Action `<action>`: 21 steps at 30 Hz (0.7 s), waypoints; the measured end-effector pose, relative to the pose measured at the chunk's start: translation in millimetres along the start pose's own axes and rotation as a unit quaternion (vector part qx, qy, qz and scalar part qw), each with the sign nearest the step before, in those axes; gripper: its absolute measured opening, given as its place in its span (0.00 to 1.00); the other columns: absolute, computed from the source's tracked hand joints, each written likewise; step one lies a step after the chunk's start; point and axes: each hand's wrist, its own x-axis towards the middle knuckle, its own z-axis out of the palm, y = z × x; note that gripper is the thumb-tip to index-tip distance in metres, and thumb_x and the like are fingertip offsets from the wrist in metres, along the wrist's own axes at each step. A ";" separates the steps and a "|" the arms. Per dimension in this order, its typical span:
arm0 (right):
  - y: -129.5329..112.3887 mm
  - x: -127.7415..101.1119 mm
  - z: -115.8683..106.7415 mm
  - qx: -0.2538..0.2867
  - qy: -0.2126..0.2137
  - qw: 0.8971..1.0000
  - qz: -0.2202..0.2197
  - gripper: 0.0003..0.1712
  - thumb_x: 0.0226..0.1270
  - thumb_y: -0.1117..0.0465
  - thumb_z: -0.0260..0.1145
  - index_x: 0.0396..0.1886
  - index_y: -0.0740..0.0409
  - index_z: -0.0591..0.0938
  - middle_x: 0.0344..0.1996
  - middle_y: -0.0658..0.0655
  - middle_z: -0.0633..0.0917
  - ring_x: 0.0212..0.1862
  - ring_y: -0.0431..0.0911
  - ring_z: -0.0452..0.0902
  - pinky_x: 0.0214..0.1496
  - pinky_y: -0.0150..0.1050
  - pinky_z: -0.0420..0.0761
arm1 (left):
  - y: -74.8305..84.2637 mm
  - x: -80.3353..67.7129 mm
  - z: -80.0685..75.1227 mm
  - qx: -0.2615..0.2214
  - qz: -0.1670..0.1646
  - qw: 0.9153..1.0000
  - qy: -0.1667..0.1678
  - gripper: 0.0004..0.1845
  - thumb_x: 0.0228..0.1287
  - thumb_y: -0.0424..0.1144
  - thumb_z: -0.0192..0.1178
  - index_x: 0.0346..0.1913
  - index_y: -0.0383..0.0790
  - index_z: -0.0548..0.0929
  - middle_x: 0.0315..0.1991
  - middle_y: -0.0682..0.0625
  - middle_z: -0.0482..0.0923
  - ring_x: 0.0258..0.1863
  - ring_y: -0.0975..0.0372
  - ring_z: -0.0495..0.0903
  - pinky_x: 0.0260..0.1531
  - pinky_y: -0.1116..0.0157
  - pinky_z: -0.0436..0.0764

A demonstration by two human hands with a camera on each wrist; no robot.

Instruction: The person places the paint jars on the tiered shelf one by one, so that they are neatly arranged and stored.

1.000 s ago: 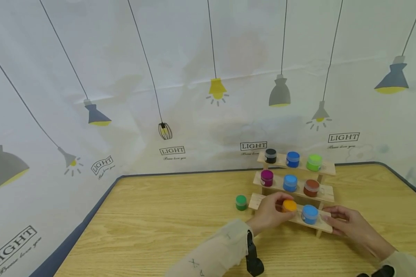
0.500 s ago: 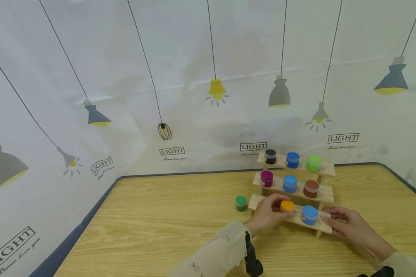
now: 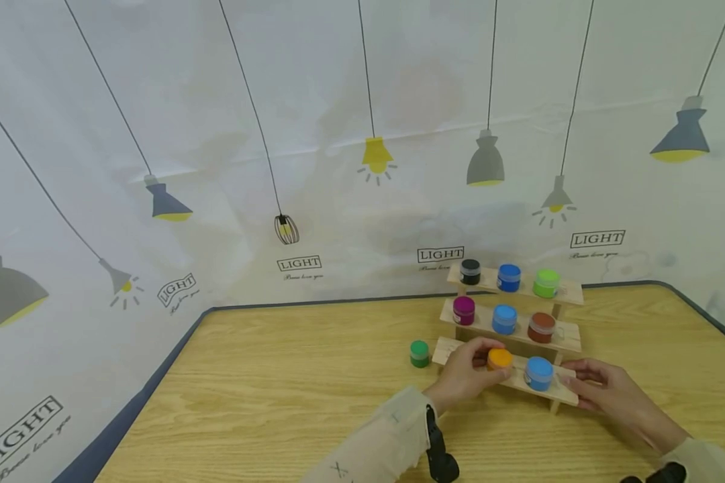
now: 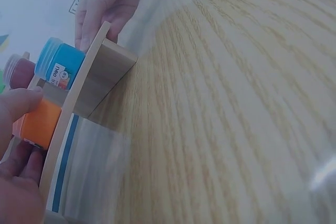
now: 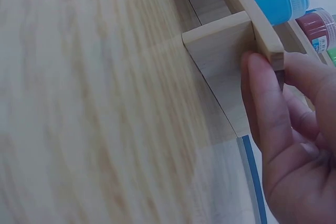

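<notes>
A three-step wooden rack (image 3: 522, 381) stands at the right of the table, with small paint jars on its steps. My left hand (image 3: 466, 372) grips an orange jar (image 3: 499, 359) between thumb and fingers; in the left wrist view the orange jar (image 4: 41, 121) sits against the bottom step. Beside it on that step stands a light blue jar (image 3: 539, 373). My right hand (image 3: 610, 392) pinches the right end of the bottom step, and the right wrist view shows the thumb and fingers (image 5: 269, 103) around the board's end.
A green jar (image 3: 419, 353) stands on the table left of the rack. Purple (image 3: 464, 310), blue (image 3: 504, 319) and brown (image 3: 542, 327) jars fill the middle step. Black (image 3: 470, 272), dark blue (image 3: 509, 278) and light green (image 3: 546, 283) jars top the rack. A lamp-printed backdrop (image 3: 362, 221) closes the back.
Over the last second my left hand has shifted slightly left along the bottom step with the orange jar. My right hand stays on the step's end.
</notes>
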 end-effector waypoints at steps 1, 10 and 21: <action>0.0 0.0 0.0 0.002 0.001 1.000 0.002 0.31 0.67 0.57 0.55 0.56 0.81 0.62 0.39 0.56 0.78 0.34 0.37 0.76 0.34 0.36 0.79 | -0.1 0.1 0.1 0.001 -0.001 1.000 0.000 0.16 0.54 0.36 0.64 0.47 0.44 0.77 0.40 0.61 0.75 0.38 0.71 0.73 0.41 0.75 0.73; 0.8 -0.1 -1.5 0.015 -0.010 1.000 -0.008 0.30 0.68 0.57 0.54 0.55 0.82 0.62 0.38 0.55 0.78 0.35 0.37 0.76 0.34 0.36 0.79 | -2.0 1.3 -0.7 0.009 0.008 1.000 -0.011 0.20 0.55 0.38 0.64 0.52 0.45 0.75 0.45 0.61 0.74 0.42 0.72 0.71 0.47 0.72 0.71; 0.2 0.4 -1.9 0.013 -0.012 1.000 -0.009 0.31 0.68 0.57 0.55 0.54 0.83 0.62 0.37 0.54 0.78 0.35 0.36 0.77 0.35 0.36 0.80 | -6.3 1.4 -4.7 -0.036 0.018 0.999 -0.017 0.25 0.55 0.37 0.64 0.57 0.47 0.71 0.50 0.61 0.71 0.48 0.73 0.70 0.51 0.73 0.68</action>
